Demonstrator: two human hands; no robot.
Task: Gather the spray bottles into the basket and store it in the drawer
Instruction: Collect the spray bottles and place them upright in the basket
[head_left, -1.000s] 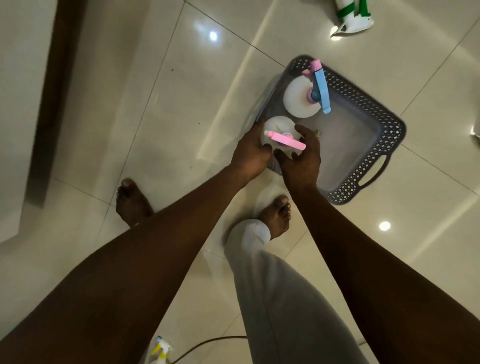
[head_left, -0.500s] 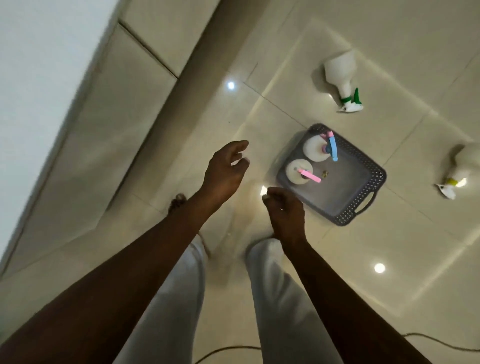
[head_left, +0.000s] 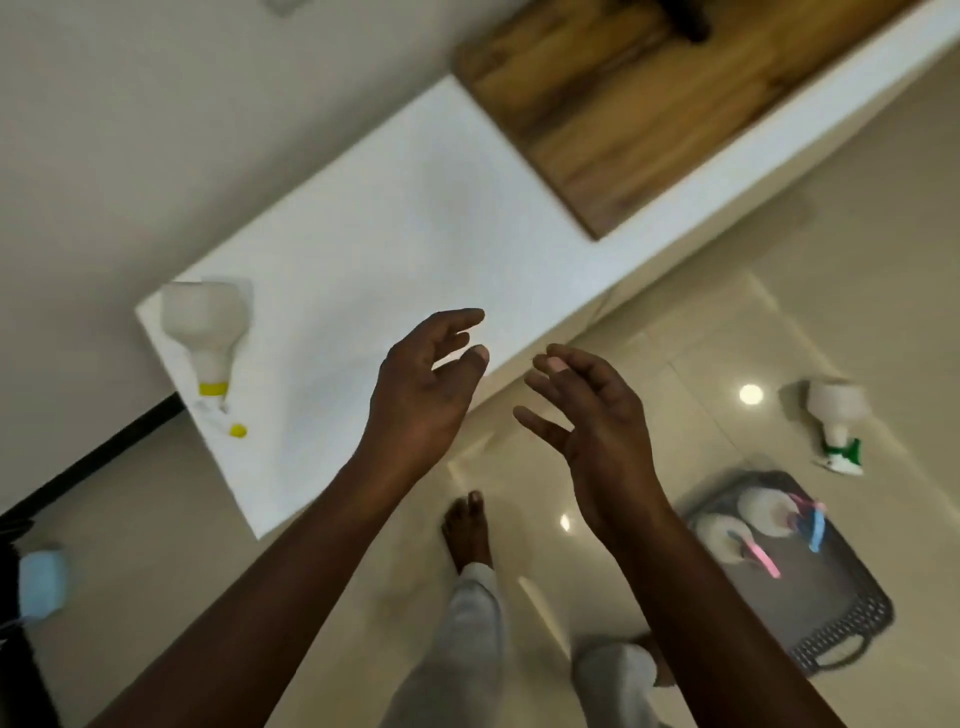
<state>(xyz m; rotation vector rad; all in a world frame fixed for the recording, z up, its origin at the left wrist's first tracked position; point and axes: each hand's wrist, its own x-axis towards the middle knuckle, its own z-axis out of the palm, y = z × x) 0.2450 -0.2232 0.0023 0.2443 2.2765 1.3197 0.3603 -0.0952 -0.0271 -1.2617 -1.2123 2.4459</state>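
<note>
The grey perforated basket (head_left: 841, 623) sits on the floor at lower right. Two white spray bottles stand in it, one with a pink trigger (head_left: 727, 538), one with a blue and pink trigger (head_left: 769, 512). A white bottle with a green trigger (head_left: 836, 415) stands on the floor beyond the basket. Another white bottle with a yellow collar (head_left: 205, 332) rests on the white counter (head_left: 395, 234) at left. My left hand (head_left: 423, 389) and my right hand (head_left: 587, 410) are raised side by side in front of the counter edge, fingers spread, holding nothing.
A wooden panel (head_left: 639, 98) lies on the counter's far end. A light blue object (head_left: 41, 579) sits at the left edge by something dark. My bare foot (head_left: 467, 530) and grey trouser legs stand on the glossy tiled floor below my hands.
My view has swung up from the floor to the counter. Both hands have left the pink-trigger bottle in the basket and risen, open, toward the counter.
</note>
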